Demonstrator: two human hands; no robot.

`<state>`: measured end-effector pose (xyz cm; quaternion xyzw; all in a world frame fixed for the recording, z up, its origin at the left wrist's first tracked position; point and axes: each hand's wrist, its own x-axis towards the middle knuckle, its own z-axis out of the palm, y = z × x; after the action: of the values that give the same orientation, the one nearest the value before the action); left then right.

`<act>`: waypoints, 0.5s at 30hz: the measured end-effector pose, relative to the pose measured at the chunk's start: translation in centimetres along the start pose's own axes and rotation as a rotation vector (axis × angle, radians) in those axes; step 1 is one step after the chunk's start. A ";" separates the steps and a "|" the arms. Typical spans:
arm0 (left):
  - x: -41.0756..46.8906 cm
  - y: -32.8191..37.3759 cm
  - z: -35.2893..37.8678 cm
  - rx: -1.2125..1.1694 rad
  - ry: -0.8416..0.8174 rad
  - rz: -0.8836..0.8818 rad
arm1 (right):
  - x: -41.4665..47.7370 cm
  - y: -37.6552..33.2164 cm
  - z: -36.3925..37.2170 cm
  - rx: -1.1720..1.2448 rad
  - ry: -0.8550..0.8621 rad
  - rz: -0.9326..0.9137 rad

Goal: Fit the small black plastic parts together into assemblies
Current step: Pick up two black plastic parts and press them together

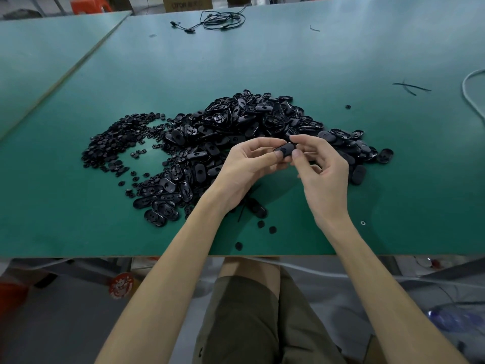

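**Both hands on one oval part over green desk**

Left hand (246, 166) and right hand (322, 174) meet just above the desk (78, 219), both pinching one black oval part (286, 150). Left grip: thumb on top, fingers curled under. Right grip: thumb and forefinger closed on the part's right end, other fingers loosely bent. Can't tell if a second piece is seated in it.

Desk top is a green mat, pale wood edge at the front. A big heap of oval shells (249, 119) lies behind the hands and spills left and right. A flatter spread of small round discs (118, 140) touches its left side. A few stray discs (273, 229) sit near the front edge.

Far end: coiled black cable (223, 21). Right: thin black strips (410, 86), and a pale cord (469, 93) at the frame edge. A second green desk (39, 61) butts up on the left. Beyond: cardboard box (186, 2), orange stool (91, 3). Grey floor below, olive shorts (249, 324) on the lap.
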<state>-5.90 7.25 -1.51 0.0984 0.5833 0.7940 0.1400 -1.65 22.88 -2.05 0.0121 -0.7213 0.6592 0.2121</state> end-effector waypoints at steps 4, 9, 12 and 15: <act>-0.1 0.2 0.1 -0.004 -0.003 -0.011 | -0.1 -0.1 -0.1 0.012 0.007 -0.010; -0.1 0.2 0.2 0.020 0.008 -0.007 | -0.1 -0.2 -0.1 -0.005 -0.010 -0.038; -0.1 0.1 0.1 0.035 0.010 0.001 | -0.1 -0.2 -0.2 -0.007 -0.012 -0.046; -0.1 0.1 0.0 0.053 -0.005 0.008 | -0.1 -0.2 -0.2 -0.011 -0.011 -0.045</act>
<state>-5.82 7.22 -1.40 0.1064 0.6035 0.7785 0.1357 -1.46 23.01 -1.89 0.0308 -0.7257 0.6502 0.2228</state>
